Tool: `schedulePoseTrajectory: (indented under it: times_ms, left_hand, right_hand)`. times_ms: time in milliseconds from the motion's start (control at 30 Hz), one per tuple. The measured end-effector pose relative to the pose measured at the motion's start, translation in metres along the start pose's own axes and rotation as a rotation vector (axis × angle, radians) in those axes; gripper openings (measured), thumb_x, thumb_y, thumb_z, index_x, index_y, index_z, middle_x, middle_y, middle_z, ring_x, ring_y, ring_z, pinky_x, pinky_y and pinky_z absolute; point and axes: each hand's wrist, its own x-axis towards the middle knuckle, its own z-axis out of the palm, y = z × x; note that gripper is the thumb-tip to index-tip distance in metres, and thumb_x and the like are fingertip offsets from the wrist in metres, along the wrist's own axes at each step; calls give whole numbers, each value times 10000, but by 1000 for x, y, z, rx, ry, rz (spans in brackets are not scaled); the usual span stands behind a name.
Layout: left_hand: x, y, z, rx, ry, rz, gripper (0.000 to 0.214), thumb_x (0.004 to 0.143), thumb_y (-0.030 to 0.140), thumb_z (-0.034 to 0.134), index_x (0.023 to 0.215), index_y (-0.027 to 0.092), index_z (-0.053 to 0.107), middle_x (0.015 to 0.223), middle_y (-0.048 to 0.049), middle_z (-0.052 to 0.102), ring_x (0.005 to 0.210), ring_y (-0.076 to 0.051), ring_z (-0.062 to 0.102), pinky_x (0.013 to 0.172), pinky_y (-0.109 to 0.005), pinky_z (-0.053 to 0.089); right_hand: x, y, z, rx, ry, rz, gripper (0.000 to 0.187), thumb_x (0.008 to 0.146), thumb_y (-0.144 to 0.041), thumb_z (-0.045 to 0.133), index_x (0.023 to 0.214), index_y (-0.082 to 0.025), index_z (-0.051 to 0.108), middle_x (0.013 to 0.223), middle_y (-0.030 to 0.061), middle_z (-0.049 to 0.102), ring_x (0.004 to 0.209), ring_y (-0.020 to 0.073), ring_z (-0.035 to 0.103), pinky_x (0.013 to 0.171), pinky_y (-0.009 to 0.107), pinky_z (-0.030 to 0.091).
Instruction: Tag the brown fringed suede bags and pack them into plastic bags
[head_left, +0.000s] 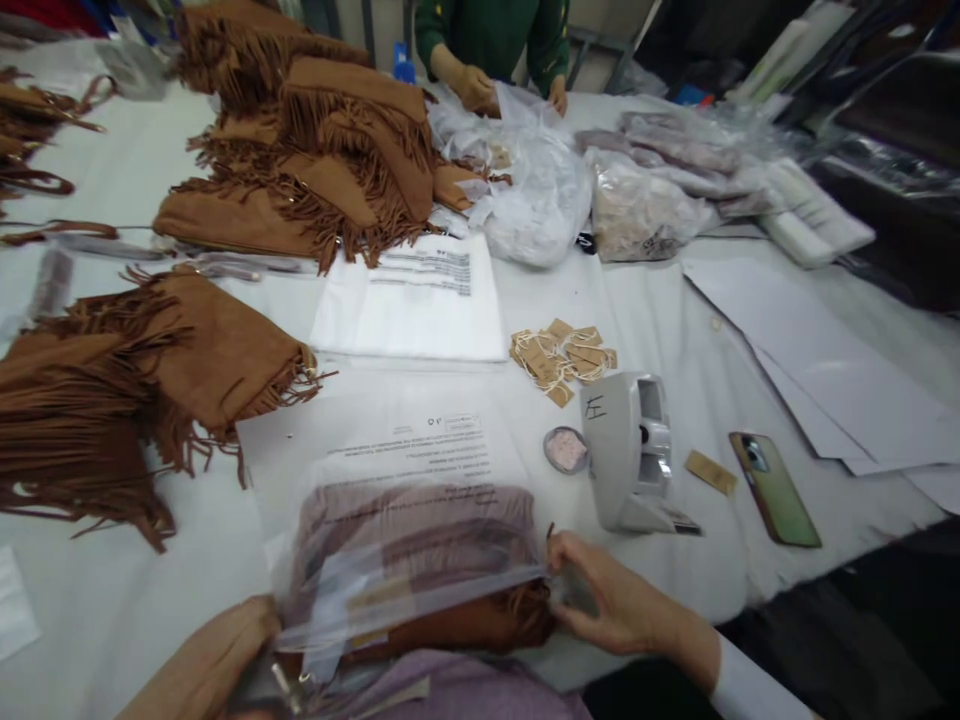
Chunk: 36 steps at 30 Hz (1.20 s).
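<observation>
Both sides of a clear printed bag (pixel 420 460) held at the near edge of the white worktop (pixel 645 320)

With my left grip (pixel 236 640) I grasp one near corner of the plastic; with my right grip (pixel 611 605) I pinch the opposite side between thumb and fingers. The bag lies flat in front of me, a mauve bundle (pixel 450 520) showing through it. Brown fringed suede (pixel 450 630) shows along its near edge, though I can't tell how far inside that sits. A metal clasp (pixel 285 685) hangs just beside my left fingers.

Beyond the bag lies a stack of white bags (pixel 420 310), with kraft hang tags (pixel 562 355) heaped to its right. Nearer my right grip stand a grey desktop device (pixel 619 460) and a round dish of something pink (pixel 566 450); a single tag (pixel 710 472) and a green phone (pixel 776 490) lie farther right. Brown fringed bags (pixel 337 170) pile up at far left. Across from me, a co-worker in green sleeves (pixel 439 35) handles crumpled clear plastic (pixel 532 190).
</observation>
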Motion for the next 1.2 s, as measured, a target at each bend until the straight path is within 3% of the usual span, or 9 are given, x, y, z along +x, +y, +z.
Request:
schedulePoseTrajectory:
  times_ms: [67, 167, 300, 533, 667, 767, 900, 1067, 1200]
  left_hand:
    - [0, 1, 3, 36, 39, -4, 498, 684, 502, 743, 1070, 273, 526, 987, -32, 614, 872, -231, 604, 783, -283, 507]
    - [4, 7, 4, 60, 46, -8, 342, 750, 430, 703, 1000, 269, 534, 908, -20, 610, 800, -208, 608, 725, -268, 510]
    - [12, 21, 0, 77, 79, 2, 297, 755, 407, 704, 950, 261, 534, 847, -6, 605, 739, -190, 603, 675, -255, 512]
    - [4, 19, 6, 166, 181, 27, 396, 738, 424, 713, 1059, 257, 552, 998, -56, 653, 895, -236, 643, 812, -301, 536]
    - [-4, 13, 16, 230, 237, 60, 446, 749, 420, 709, 1129, 268, 533, 1112, -77, 643, 1013, -259, 625, 903, -328, 513]
    - [-5, 13, 19, 200, 265, 46, 431, 767, 398, 696, 1130, 245, 520, 1090, -90, 630, 1022, -263, 607, 915, -352, 501]
    - [1, 18, 15, 93, 208, 13, 291, 815, 333, 649, 1053, 214, 532, 995, -82, 610, 929, -229, 597, 854, -337, 503]
    - [14, 20, 7, -12, 213, -42, 197, 863, 297, 592, 1007, 198, 499, 911, -46, 562, 795, -169, 560, 725, -274, 486]
    - [28, 16, 1, -9, 276, -108, 220, 851, 370, 610, 925, 206, 485, 840, -9, 527, 720, -148, 531, 654, -252, 449]
  right_hand:
    - [-7, -1, -4, -92, -110, -118, 211, 712, -194, 630, 879, -207, 501, 949, 71, 576, 908, 211, 537, 828, 363, 468]
    - [-11, 6, -2, -211, -154, -286, 60, 861, -180, 500, 865, -200, 558, 1031, 94, 597, 1001, 209, 529, 908, 391, 438]
    - [-7, 18, 6, -272, -55, -367, 249, 943, -150, 372, 871, -200, 605, 973, 63, 628, 952, 177, 549, 877, 357, 448]
    - [-19, 17, 21, -300, 70, -391, 203, 879, -109, 413, 915, -177, 601, 1026, 119, 615, 1041, 215, 546, 935, 405, 448]
    - [-32, 19, 37, -366, 136, -409, 273, 816, -243, 543, 1065, -137, 576, 1068, 173, 616, 1107, 286, 536, 970, 482, 438]
    - [-35, 23, 50, -412, 252, -434, 333, 806, -318, 612, 1083, -139, 570, 1061, 174, 633, 1089, 292, 554, 948, 471, 465]
    - [-27, 24, 62, -493, 399, -438, 277, 863, -287, 569, 1093, -132, 570, 1044, 166, 636, 1052, 273, 577, 883, 428, 519]
    - [-3, 16, 65, -427, 492, -367, 207, 937, -213, 451, 1078, -138, 582, 842, 87, 609, 808, 186, 614, 714, 302, 558]
    - [16, 14, 69, -444, 633, -379, 186, 957, -212, 418, 1019, -172, 589, 745, 45, 574, 683, 170, 595, 588, 277, 525]
